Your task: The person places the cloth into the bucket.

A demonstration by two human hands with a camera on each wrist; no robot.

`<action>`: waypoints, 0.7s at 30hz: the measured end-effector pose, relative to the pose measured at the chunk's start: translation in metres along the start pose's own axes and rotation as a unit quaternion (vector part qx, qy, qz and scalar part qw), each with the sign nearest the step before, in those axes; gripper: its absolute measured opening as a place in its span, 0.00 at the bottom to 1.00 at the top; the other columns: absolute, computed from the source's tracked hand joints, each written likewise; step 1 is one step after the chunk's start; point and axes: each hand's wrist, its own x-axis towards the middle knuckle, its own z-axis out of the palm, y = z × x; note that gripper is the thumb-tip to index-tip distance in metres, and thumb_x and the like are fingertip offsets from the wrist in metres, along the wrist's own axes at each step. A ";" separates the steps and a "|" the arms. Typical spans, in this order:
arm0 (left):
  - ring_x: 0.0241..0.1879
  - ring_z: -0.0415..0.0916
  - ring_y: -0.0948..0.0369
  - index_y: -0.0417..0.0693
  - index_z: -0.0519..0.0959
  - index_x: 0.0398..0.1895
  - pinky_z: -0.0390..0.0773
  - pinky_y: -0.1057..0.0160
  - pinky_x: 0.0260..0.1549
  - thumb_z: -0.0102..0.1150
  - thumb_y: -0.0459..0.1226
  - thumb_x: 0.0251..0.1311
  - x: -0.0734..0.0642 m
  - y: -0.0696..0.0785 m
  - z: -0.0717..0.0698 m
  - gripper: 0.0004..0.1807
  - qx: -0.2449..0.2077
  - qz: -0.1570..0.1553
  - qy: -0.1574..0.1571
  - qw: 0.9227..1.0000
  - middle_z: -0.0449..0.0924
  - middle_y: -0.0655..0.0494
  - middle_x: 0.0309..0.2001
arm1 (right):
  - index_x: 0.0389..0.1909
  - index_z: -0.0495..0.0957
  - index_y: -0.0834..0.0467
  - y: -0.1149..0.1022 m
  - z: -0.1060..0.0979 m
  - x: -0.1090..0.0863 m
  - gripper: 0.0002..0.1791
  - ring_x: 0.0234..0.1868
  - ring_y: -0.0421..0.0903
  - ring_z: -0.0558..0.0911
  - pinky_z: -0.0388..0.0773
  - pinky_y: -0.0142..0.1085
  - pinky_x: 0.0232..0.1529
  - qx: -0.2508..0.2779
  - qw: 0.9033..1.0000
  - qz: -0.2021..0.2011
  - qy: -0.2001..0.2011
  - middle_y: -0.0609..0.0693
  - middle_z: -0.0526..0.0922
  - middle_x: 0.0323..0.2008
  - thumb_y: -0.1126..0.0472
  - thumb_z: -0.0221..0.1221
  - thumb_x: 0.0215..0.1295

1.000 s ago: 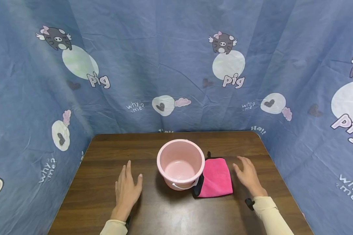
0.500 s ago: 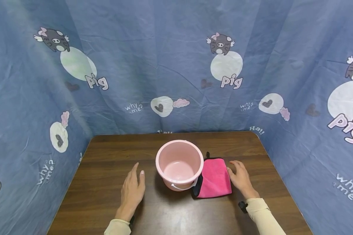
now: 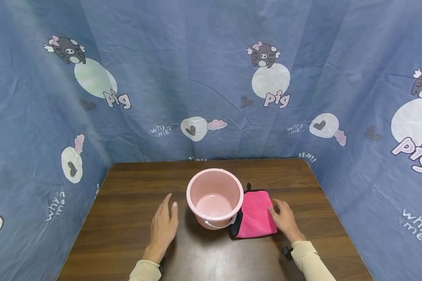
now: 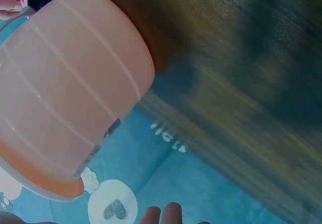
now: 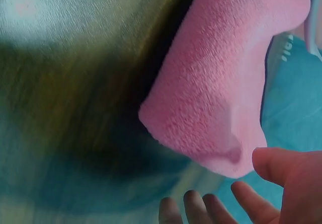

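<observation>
A pale pink bucket (image 3: 202,186) stands upright on the wooden table, its white handle (image 3: 219,226) lowered against the near side. To its right lies a folded bright pink cloth (image 3: 256,214) with black edging and a small black loop. My left hand (image 3: 163,227) hovers left of the bucket with fingers extended, apart from it. At the cloth's right edge is my right hand (image 3: 285,219); the right wrist view shows its thumb (image 5: 274,164) close by the cloth's corner and the fingers spread below, not gripping it.
The brown wooden table (image 3: 126,187) has rounded back corners. A blue curtain (image 3: 214,78) printed with pig figures hangs behind it and along both sides.
My right hand has moved left and nearer, up to the cloth's right edge. My left hand has shifted right toward the bucket. Bucket and cloth stay in place.
</observation>
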 end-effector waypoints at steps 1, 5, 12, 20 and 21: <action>0.67 0.69 0.36 0.54 0.62 0.76 0.69 0.35 0.63 0.38 0.51 0.78 0.000 0.000 0.000 0.28 0.001 0.000 0.000 1.000 0.70 0.37 0.70 | 0.63 0.73 0.69 0.001 0.001 -0.001 0.25 0.55 0.66 0.80 0.75 0.59 0.59 0.002 1.000 0.004 -0.005 0.70 0.76 0.58 0.61 0.59 0.69; 0.67 0.70 0.36 0.55 0.62 0.76 0.70 0.35 0.62 0.41 0.52 0.77 -0.001 0.002 0.001 0.28 0.001 0.000 -0.002 1.000 0.70 0.38 0.70 | 0.64 0.72 0.69 0.002 0.004 -0.002 0.26 0.55 0.64 0.81 0.76 0.58 0.59 0.012 1.000 0.015 -0.014 0.70 0.77 0.58 0.60 0.58 0.70; 0.66 0.71 0.37 0.57 0.61 0.76 0.71 0.35 0.61 0.44 0.52 0.75 -0.001 0.003 0.004 0.29 0.001 -0.001 -0.004 1.000 0.71 0.42 0.70 | 0.64 0.72 0.69 0.002 0.009 -0.002 0.26 0.50 0.61 0.82 0.76 0.55 0.55 0.013 1.000 0.019 -0.005 0.69 0.79 0.53 0.60 0.59 0.69; 0.69 0.68 0.40 0.56 0.62 0.76 0.69 0.37 0.65 0.47 0.50 0.74 0.000 0.007 0.009 0.29 -0.002 0.009 -0.007 1.000 0.70 0.44 0.72 | 0.65 0.70 0.70 0.003 0.013 -0.002 0.27 0.60 0.67 0.77 0.71 0.60 0.63 0.020 0.999 0.029 -0.017 0.72 0.78 0.58 0.61 0.59 0.69; 0.69 0.69 0.40 0.56 0.62 0.76 0.69 0.37 0.65 0.48 0.50 0.74 0.000 0.008 0.010 0.29 -0.005 0.011 -0.006 1.000 0.70 0.44 0.71 | 0.65 0.70 0.70 0.003 0.013 -0.002 0.27 0.61 0.67 0.77 0.71 0.60 0.64 0.022 0.999 0.030 -0.017 0.72 0.78 0.58 0.61 0.59 0.69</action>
